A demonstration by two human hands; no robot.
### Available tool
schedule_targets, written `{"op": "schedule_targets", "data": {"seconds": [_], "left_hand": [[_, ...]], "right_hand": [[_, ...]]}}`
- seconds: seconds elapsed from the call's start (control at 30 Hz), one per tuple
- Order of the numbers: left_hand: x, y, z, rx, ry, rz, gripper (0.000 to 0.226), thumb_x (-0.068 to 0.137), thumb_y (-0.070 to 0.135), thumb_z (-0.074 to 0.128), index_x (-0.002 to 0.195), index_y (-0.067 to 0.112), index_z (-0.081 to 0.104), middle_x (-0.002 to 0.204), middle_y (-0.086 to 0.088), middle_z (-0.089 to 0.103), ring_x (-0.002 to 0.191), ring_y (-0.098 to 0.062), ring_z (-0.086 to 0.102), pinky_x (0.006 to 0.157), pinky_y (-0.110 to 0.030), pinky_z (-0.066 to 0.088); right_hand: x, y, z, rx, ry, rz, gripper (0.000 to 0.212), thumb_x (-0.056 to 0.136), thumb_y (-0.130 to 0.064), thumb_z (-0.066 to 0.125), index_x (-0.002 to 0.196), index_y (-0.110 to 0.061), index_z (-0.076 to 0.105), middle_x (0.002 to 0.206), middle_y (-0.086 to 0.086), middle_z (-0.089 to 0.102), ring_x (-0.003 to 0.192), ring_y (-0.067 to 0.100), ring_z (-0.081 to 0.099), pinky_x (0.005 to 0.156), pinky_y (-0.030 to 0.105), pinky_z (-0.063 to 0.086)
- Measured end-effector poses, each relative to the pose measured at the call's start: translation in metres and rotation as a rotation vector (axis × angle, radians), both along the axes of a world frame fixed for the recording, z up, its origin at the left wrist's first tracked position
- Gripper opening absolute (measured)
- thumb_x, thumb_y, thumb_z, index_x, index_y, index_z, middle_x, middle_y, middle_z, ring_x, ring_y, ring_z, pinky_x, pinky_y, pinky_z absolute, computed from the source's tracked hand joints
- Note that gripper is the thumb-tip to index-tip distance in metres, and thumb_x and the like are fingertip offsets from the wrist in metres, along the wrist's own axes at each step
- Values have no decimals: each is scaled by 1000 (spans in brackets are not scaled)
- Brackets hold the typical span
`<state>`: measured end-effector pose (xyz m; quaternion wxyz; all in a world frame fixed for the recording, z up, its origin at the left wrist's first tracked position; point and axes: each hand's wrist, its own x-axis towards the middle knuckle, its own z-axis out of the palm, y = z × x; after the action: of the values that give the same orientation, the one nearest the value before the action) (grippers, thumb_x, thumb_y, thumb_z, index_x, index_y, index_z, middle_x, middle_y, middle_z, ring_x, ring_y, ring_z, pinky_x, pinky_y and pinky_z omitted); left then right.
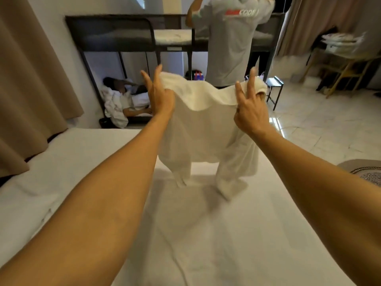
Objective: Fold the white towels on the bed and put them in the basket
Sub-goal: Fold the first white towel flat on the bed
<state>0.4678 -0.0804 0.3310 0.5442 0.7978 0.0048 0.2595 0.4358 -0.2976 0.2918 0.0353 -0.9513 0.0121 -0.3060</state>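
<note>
Towel [204, 124] held above white bed [206, 234], tiled floor [321, 124]

Both bare forearms reach forward from the lower corners toward mid-frame, the left hand [159, 96] and right hand [248, 106] raised, each pinching closed with spare fingers splayed upward.

One head-worn wide-angle view, looking forward and down along both outstretched arms; bed [206, 234] close below, bunk bed [111, 34] farther ahead
</note>
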Motion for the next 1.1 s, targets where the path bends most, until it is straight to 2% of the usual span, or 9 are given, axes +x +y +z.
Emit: {"op": "schedule_targets", "data": {"seconds": [0.13, 0.27, 0.37, 0.5, 0.6, 0.7, 0.77, 0.97, 1.1], "left_hand": [[-20, 35, -89, 103, 129, 63, 76, 81, -16, 29, 145, 25, 34, 160, -8, -6, 148, -26, 2, 118, -42, 20], [-62, 68, -178, 245, 314, 4, 75, 84, -18, 29, 145, 24, 33, 160, -4, -8, 148, -21, -7, 117, -40, 20], [-105, 88, -240, 337, 402, -45, 68, 89, -16, 32, 145, 22, 33, 160, -3, -3, 147, -16, -7, 120, -39, 16], [-173, 116, -321, 563, 582, -273, 76, 86, -23, 27, 148, 20, 26, 160, -7, 1, 148, -18, -2, 121, -35, 6], [-209, 122, -355, 705, 735, -362, 60, 98, -3, 28, 151, 21, 14, 160, -3, -3, 148, -19, -5, 121, -36, 2], [-229, 124, -378, 955, 691, -404, 77, 88, -18, 29, 152, 14, 1, 159, -9, -11, 148, -23, -6, 121, -36, 4], [-242, 127, -386, 1063, 632, -435, 76, 87, -18, 29, 151, 11, 0, 159, -10, -9, 148, -24, -4, 120, -36, 4], [-286, 140, -400, 1262, 676, -561, 71, 89, -14, 25, 150, 8, -3, 159, -9, -6, 148, -21, -2, 119, -29, 2], [-329, 147, -399, 1241, 771, -593, 68, 91, -13, 24, 151, 7, -3, 160, -8, -5, 148, -18, -1, 120, -28, 5]], "right_hand": [[-31, -20, -75, 118, 202, -45, 69, 88, 1, 42, 149, -19, 16, 158, 10, -15, 124, 55, 35, 89, 54, 46], [-84, -32, -161, 174, 507, -61, 63, 90, -3, 42, 147, -16, 19, 157, 15, -14, 117, 54, 44, 79, 52, 49], [-125, -36, -219, 228, 708, -74, 57, 92, -5, 40, 146, -15, 23, 158, 15, -4, 121, 48, 45, 88, 50, 47], [-191, -36, -288, 193, 1026, -79, 55, 94, -9, 35, 146, -23, 27, 152, 10, 27, 130, 30, 43, 101, 42, 42], [-230, -28, -320, 41, 1075, -100, 61, 94, -9, 34, 148, -31, 18, 155, 9, 19, 136, 33, 32, 107, 43, 35], [-251, -23, -339, -146, 1052, -56, 66, 94, -7, 32, 150, -27, 5, 159, 7, 2, 147, 27, 0, 117, 46, 7], [-259, -21, -347, -188, 1066, -32, 65, 95, -8, 32, 151, -22, 4, 160, 6, -5, 147, 24, -7, 118, 46, 1], [-301, -26, -365, -228, 1162, 53, 65, 92, -1, 33, 151, -14, 9, 159, 3, 8, 147, 20, 5, 118, 44, -2], [-343, -22, -366, -253, 1159, 53, 64, 91, -2, 36, 150, -12, 11, 158, 5, 15, 145, 20, 15, 118, 42, 1]]}}
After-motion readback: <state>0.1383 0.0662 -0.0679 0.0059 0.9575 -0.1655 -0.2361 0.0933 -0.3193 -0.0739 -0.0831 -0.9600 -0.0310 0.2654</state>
